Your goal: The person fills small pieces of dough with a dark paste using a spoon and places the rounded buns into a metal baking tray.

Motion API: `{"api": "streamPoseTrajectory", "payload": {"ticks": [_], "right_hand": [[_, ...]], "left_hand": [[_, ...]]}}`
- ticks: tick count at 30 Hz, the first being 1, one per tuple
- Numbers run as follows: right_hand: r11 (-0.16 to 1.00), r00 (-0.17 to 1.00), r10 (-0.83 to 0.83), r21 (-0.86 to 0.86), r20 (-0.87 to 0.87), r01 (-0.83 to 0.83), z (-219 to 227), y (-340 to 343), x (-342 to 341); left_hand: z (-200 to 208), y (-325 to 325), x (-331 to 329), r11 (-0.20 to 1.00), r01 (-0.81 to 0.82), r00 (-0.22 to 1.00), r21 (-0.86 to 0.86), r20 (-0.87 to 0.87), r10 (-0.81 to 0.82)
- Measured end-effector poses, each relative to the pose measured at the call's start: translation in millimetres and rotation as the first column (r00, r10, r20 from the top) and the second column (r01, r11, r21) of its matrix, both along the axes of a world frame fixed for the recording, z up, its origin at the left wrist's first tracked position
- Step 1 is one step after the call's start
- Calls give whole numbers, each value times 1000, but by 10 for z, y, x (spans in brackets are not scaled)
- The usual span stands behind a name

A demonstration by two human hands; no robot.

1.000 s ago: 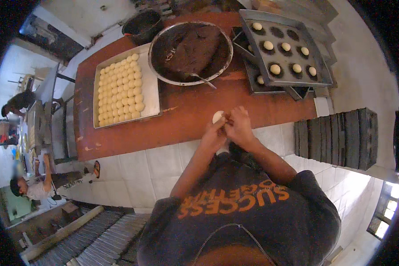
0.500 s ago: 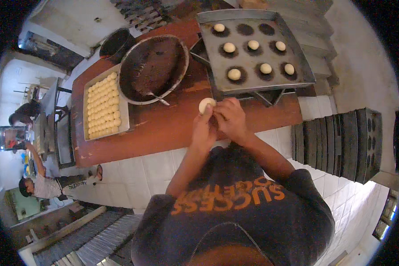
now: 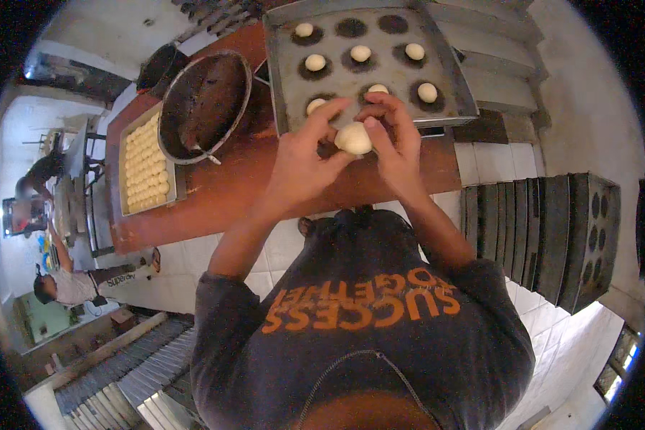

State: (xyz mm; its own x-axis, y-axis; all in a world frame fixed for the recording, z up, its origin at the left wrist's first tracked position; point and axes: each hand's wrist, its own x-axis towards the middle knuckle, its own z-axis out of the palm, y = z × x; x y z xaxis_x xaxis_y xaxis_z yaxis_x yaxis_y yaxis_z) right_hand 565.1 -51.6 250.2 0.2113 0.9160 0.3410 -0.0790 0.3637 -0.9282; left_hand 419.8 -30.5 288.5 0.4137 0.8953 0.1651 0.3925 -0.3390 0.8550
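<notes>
Between my two hands is a pale dough ball [image 3: 355, 138], held just off the near edge of a metal baking tray [image 3: 347, 89]. My left hand [image 3: 302, 159] has its thumb under the dough, with its fingers curved above. The thumb of my right hand [image 3: 396, 142] presses the ball's right side, its fingers bent over toward the tray. Several round dough balls, such as one dough ball [image 3: 360, 54], sit on dark round spots of the tray. Two far spots carry no ball. The near-row balls are partly hidden behind my fingers.
Left of the tray, a large basin [image 3: 206, 100] holds dark brown filling and a spoon [image 3: 208, 154]. Beside it is a tray packed with dough balls [image 3: 145, 165], all on the reddish table [image 3: 215, 204]. Black pans [image 3: 537, 233] stand stacked at right. Two people are far left.
Both hands have moved up to the baking tray's near edge with the dough ball, now gripped from both sides. The table and trays have shifted left and up in the view.
</notes>
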Motion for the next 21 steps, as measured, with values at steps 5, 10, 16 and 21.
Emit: {"api": "streamPoseTrajectory", "payload": {"ticks": [5,10,16,21], "right_hand": [[888,696,225,-151,-682,-435,-74,-54,235],[809,396,213,-66,-893,-584,-215,-113,477],[836,600,156,-218,-785,-503,-125,-186,523],[819,612,211,-204,-763,-537,-192,-162,480]], "left_hand": [[-73,116,135,784,210,975,584,-182,-125],[-183,200,368,587,187,979,788,-103,-175],[-256,198,435,623,296,946,724,-131,-297],[-282,248,368,697,311,931,645,-59,-361]]}}
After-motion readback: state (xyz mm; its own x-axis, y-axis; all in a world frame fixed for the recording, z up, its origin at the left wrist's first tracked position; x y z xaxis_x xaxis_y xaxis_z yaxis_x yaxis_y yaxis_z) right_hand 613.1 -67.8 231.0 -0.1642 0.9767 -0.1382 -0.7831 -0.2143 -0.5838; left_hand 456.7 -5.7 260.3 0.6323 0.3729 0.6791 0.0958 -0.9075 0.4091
